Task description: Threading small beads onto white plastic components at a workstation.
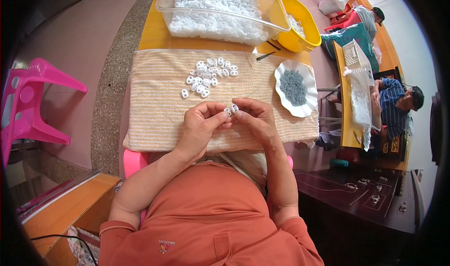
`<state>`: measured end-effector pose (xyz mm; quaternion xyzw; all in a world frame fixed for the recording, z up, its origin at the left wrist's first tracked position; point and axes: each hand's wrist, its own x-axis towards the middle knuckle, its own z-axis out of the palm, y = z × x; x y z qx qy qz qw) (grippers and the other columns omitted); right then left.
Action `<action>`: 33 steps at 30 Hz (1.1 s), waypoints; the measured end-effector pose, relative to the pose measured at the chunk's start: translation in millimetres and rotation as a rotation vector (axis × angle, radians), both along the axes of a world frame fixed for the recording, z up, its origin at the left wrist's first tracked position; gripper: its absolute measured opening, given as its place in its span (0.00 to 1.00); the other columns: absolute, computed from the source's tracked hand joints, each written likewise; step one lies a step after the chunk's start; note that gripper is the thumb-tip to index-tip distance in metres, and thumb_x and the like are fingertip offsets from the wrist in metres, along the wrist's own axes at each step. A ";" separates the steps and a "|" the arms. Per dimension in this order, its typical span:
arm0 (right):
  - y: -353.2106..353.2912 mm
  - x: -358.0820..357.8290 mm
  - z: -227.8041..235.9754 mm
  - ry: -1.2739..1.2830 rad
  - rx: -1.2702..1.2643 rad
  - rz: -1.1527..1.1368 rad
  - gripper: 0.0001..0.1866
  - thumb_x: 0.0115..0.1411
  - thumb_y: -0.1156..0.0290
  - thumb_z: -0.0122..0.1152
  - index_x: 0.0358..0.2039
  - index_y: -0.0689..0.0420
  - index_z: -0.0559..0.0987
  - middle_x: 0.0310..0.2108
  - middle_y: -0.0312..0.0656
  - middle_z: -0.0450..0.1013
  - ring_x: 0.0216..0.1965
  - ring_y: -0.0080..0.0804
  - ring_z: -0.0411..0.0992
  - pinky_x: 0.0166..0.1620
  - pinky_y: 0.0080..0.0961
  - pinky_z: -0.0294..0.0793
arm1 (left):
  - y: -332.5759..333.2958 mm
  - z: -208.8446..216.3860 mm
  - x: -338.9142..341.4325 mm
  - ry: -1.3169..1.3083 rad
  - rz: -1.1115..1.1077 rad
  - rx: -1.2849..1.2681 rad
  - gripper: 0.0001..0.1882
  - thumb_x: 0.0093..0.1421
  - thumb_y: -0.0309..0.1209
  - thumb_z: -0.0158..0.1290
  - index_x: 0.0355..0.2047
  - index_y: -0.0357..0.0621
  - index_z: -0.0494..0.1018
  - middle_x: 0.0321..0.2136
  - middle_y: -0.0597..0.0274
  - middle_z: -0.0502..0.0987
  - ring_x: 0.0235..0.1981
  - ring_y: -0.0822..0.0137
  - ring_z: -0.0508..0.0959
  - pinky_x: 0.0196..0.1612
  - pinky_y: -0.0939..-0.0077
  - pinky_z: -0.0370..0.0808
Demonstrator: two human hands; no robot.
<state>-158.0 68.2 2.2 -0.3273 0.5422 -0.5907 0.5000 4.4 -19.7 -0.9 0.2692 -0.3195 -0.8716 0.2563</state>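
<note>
A small white plastic piece is pinched between the fingertips of the left hand and the right hand, above the near edge of a striped towel. More white pieces lie farther back on the towel. A white dish holding grey parts sits to the right; a clear bin stands beyond.

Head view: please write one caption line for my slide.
Both hands pinch a small white plastic piece above a striped towel.
</note>
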 end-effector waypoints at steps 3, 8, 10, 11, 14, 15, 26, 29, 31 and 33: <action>-0.2 0.9 1.4 -0.003 0.008 0.004 0.15 0.59 0.81 0.58 0.47 0.66 0.75 0.39 0.42 0.76 0.38 0.26 0.76 0.43 0.21 0.77 | -0.2 0.0 0.3 -0.002 0.004 0.001 0.07 0.60 0.22 0.54 0.38 0.32 0.73 0.32 0.57 0.78 0.31 0.73 0.79 0.37 0.81 0.79; -0.1 0.5 0.9 0.019 0.003 0.018 0.14 0.58 0.81 0.60 0.46 0.66 0.76 0.38 0.41 0.76 0.38 0.25 0.76 0.43 0.21 0.77 | -0.3 1.2 0.1 -0.012 -0.007 0.007 0.07 0.59 0.22 0.54 0.38 0.33 0.73 0.31 0.58 0.79 0.30 0.73 0.79 0.37 0.81 0.79; 0.4 -0.6 -1.3 0.053 0.014 0.018 0.14 0.58 0.80 0.60 0.46 0.66 0.77 0.38 0.41 0.76 0.38 0.25 0.76 0.42 0.20 0.77 | -0.1 2.3 0.1 -0.029 -0.009 0.006 0.07 0.59 0.22 0.55 0.38 0.33 0.73 0.31 0.58 0.79 0.30 0.73 0.79 0.36 0.82 0.79; 0.1 -0.2 -0.6 0.053 0.014 0.019 0.14 0.58 0.80 0.60 0.46 0.66 0.77 0.38 0.41 0.76 0.38 0.25 0.76 0.42 0.20 0.77 | -0.1 1.7 0.1 -0.029 -0.008 0.006 0.07 0.59 0.22 0.55 0.38 0.33 0.73 0.31 0.58 0.79 0.30 0.73 0.79 0.36 0.82 0.79; -0.2 0.2 1.2 0.060 0.011 0.037 0.14 0.58 0.80 0.60 0.46 0.65 0.77 0.37 0.41 0.77 0.38 0.25 0.75 0.42 0.20 0.77 | -0.1 0.4 0.0 -0.007 -0.006 0.004 0.07 0.59 0.23 0.55 0.37 0.33 0.74 0.31 0.59 0.79 0.30 0.74 0.79 0.36 0.83 0.79; 0.4 -0.5 0.0 0.055 0.013 0.037 0.14 0.58 0.80 0.61 0.46 0.65 0.77 0.37 0.41 0.77 0.38 0.24 0.75 0.42 0.20 0.76 | -0.1 1.1 0.0 -0.012 -0.010 0.002 0.07 0.59 0.23 0.55 0.37 0.33 0.74 0.31 0.59 0.79 0.30 0.74 0.79 0.36 0.83 0.79; 1.0 0.8 3.3 0.019 0.020 0.025 0.14 0.57 0.80 0.62 0.45 0.65 0.77 0.37 0.40 0.77 0.37 0.23 0.75 0.41 0.18 0.75 | 0.1 1.3 0.3 -0.005 -0.035 0.053 0.07 0.59 0.24 0.56 0.37 0.35 0.74 0.30 0.60 0.79 0.29 0.75 0.78 0.37 0.82 0.79; 1.0 2.3 6.4 -0.065 0.015 0.027 0.14 0.57 0.80 0.62 0.45 0.65 0.77 0.37 0.40 0.77 0.37 0.23 0.75 0.41 0.18 0.76 | -0.1 2.3 0.9 -0.022 -0.043 0.073 0.07 0.59 0.25 0.56 0.37 0.35 0.74 0.30 0.61 0.79 0.29 0.75 0.79 0.36 0.82 0.80; 0.9 1.9 6.2 -0.063 0.009 0.031 0.14 0.57 0.80 0.62 0.45 0.65 0.77 0.37 0.40 0.77 0.36 0.24 0.75 0.40 0.19 0.76 | 0.1 0.3 0.5 -0.008 -0.040 0.072 0.07 0.59 0.24 0.57 0.37 0.36 0.74 0.30 0.61 0.79 0.29 0.75 0.79 0.36 0.82 0.80; 1.2 1.7 5.5 -0.071 0.000 0.036 0.14 0.57 0.80 0.62 0.45 0.65 0.77 0.37 0.40 0.77 0.36 0.24 0.75 0.40 0.19 0.76 | -0.2 1.6 0.6 -0.013 -0.042 0.071 0.07 0.59 0.24 0.57 0.36 0.36 0.74 0.30 0.60 0.79 0.29 0.74 0.79 0.36 0.82 0.80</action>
